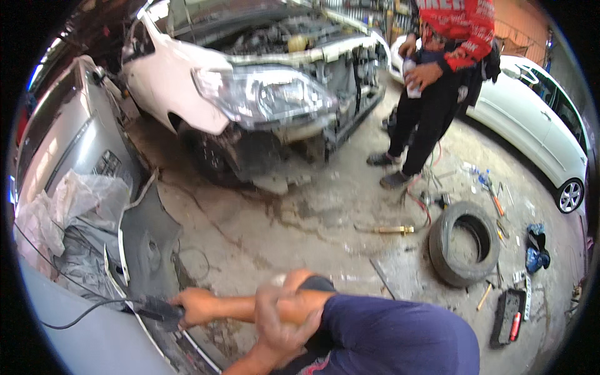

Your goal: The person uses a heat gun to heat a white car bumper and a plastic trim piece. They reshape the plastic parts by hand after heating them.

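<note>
Black tool (159,307) lies roughly level, nose pointing left toward the grey panel (94,337), cable trailing left. Left hand (190,306) fingers clamped round its handle; right hand (275,319) fingers curled over the left forearm.

Tyre (464,244) lies right of the car (250,81).

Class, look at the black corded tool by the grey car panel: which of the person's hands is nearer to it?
Left. The left hand grips the black corded tool; the right hand rests further right, on the left forearm.
</note>
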